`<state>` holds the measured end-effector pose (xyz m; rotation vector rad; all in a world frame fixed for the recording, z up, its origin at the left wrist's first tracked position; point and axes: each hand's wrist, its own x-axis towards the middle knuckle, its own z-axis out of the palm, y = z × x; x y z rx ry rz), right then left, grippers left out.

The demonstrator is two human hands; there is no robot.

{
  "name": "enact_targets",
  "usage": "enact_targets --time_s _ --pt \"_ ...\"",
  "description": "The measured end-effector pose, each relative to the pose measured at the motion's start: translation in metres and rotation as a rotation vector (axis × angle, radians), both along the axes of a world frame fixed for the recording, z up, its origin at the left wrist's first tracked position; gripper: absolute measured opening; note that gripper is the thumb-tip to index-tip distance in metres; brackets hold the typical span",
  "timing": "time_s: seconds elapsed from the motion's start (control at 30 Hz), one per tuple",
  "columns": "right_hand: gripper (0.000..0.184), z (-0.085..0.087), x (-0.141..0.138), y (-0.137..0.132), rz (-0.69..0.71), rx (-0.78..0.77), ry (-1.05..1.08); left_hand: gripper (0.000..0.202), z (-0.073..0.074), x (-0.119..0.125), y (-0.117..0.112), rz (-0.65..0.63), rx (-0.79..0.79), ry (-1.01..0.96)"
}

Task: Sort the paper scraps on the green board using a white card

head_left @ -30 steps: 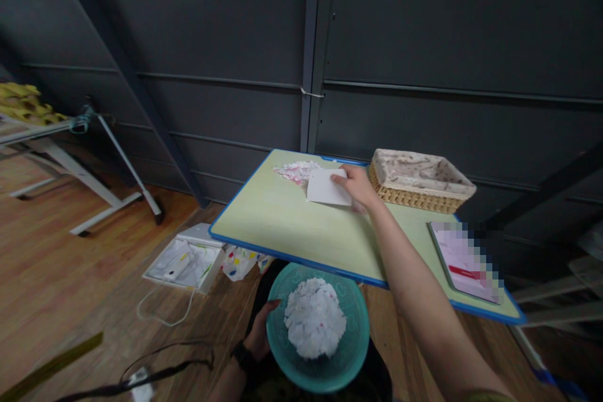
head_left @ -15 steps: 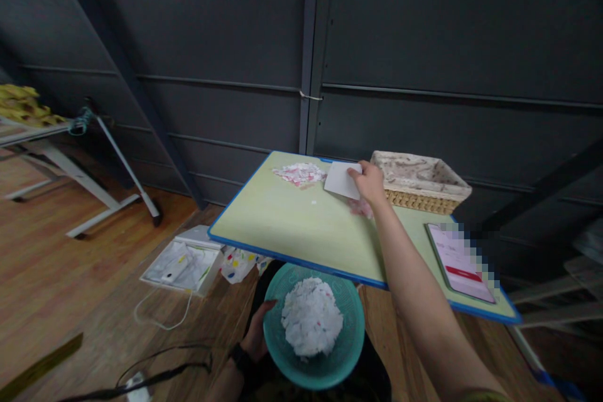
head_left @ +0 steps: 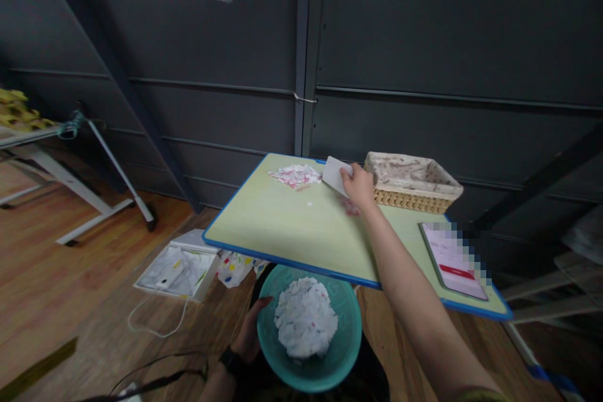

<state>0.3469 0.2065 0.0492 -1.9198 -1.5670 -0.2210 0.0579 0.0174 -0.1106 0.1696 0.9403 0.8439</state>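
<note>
My right hand (head_left: 358, 185) grips a flat white card (head_left: 335, 174) over the far part of a pale green tabletop (head_left: 287, 226). Just left of the card lies a pile of white and pink paper scraps (head_left: 296, 174). A smaller reddish patch of scraps (head_left: 350, 206) shows beneath the hand. Down at my lap, my left hand (head_left: 252, 330) holds the left rim of a teal plastic basin (head_left: 346, 352), thumb over the edge and the other fingers hidden. White paper scraps (head_left: 306, 317) are heaped in the basin.
A woven basket with a cloth liner (head_left: 409, 185) stands at the table's back right. A phone (head_left: 452, 260) lies at the right edge. On the floor to the left are an open white box (head_left: 176, 270) and cables. A dark panelled wall (head_left: 226, 113) rises behind.
The card has become more tilted in my right hand, its face turned at a steeper angle. The whole view has shifted slightly. My left hand stays on the basin.
</note>
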Motion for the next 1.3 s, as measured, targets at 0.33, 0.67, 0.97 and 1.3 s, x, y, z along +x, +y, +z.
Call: enact_targets --time_s 0.33,0.67,0.97,1.3 --pt "0.03 0.012 -0.001 -0.005 0.0 -0.108 -0.028 0.03 0.035 -0.007 0.006 -0.023 0.095 0.064" --pt "0.035 0.017 -0.001 -0.011 -0.114 -0.151 -0.083 0.03 0.058 -0.014 0.012 -0.039 0.112 0.118" --pt "0.033 0.024 -0.002 -0.012 -0.024 -0.206 -0.093 0.026 0.064 -0.016 0.014 0.002 0.071 0.16" --pt "0.022 0.023 -0.005 -0.013 0.31 -0.111 0.069 0.047 0.066 -0.021 0.019 0.122 0.232 0.212"
